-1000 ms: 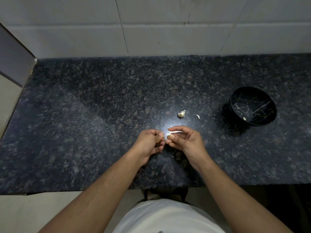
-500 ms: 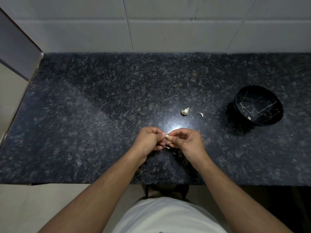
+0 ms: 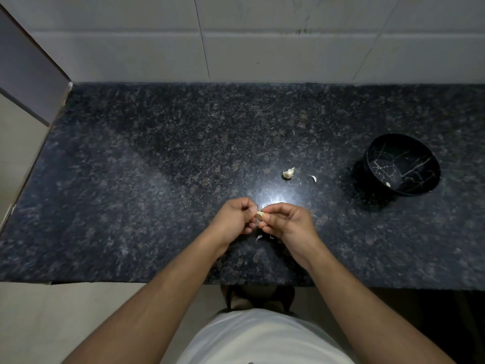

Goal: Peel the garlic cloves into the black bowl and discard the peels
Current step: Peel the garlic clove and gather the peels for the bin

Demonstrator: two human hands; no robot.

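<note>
Both hands pinch garlic clove, mostly hidden.

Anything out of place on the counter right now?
Only loose peel scraps: one right of the spare garlic piece, another below the hands. The black bowl sits upright, undamaged.

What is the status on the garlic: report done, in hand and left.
Done: one small pale piece, likely a clove, lies in the bowl. In hand: both hands pinch a clove. Left: a clove on the counter, and loose peels to discard.
</note>
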